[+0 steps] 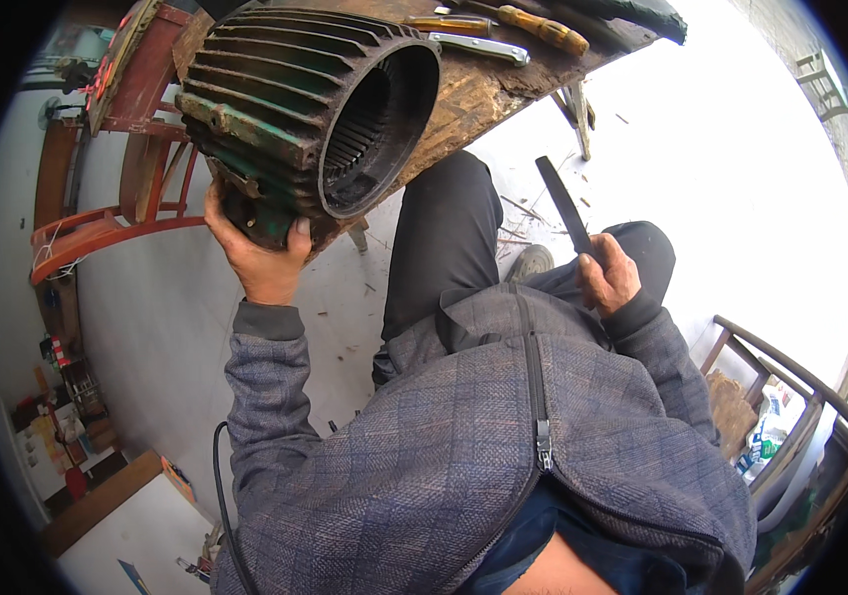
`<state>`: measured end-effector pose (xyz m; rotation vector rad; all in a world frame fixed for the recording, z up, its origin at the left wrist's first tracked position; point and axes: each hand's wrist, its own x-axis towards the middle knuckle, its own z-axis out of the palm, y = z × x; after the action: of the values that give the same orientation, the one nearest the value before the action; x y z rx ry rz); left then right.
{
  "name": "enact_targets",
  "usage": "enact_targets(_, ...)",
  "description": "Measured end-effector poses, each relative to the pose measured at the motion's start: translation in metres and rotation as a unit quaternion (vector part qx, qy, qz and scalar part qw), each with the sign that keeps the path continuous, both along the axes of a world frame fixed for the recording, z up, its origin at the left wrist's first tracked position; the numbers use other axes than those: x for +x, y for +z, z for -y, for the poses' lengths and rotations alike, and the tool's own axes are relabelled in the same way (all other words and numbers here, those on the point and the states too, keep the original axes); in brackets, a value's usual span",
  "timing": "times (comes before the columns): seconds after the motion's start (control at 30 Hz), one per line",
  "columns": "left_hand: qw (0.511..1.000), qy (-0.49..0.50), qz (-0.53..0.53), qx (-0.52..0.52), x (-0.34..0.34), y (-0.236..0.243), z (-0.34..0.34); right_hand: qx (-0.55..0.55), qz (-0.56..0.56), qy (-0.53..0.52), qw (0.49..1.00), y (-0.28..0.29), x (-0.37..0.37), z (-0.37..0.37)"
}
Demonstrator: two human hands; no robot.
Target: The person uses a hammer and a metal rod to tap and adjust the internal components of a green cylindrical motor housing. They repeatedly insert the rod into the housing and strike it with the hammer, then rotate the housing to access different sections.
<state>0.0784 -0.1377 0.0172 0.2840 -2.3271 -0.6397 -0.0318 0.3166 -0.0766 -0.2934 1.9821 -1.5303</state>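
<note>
A finned electric motor housing (pixel 255 94), dark with green paint and rust, lies on its side at the edge of a worn wooden bench (pixel 473 104). Its round open end faces right and shows a slotted, hollow core. My left hand (pixel 263 253) grips the lower near side of the housing, thumb up on the small box-like part at its base. Away from the bench, above my right knee, my right hand (pixel 610 278) is closed around a flat dark metal bar (pixel 563 203), possibly a file. Its long end points up and to the left.
Farther back on the bench lie a silver-handled knife (pixel 478 48) and a wooden-handled tool (pixel 545 30). A red wooden chair (pixel 97 238) stands at left. At lower right is a dark wooden chair frame (pixel 781 362). Small debris (pixel 518 233) litters the floor.
</note>
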Motion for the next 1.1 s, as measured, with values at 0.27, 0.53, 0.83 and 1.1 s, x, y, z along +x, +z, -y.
enact_targets(0.27,0.993,0.003,0.120,-0.010,-0.017,0.110,-0.021,0.025,-0.106,0.138,0.984,0.052,-0.001,0.009)
enact_targets(0.53,0.985,0.048,-0.157,-0.059,-0.120,0.098,-0.050,-0.006,-0.377,0.203,0.903,0.080,-0.057,0.070)
enact_targets(0.83,0.988,0.026,-0.135,-0.074,-0.132,0.108,-0.040,0.043,-0.399,0.182,0.897,0.112,-0.118,0.133)
enact_targets(1.1,0.989,-0.019,-0.136,-0.053,-0.125,0.106,-0.033,0.265,-0.376,0.267,0.847,0.136,-0.124,0.228)
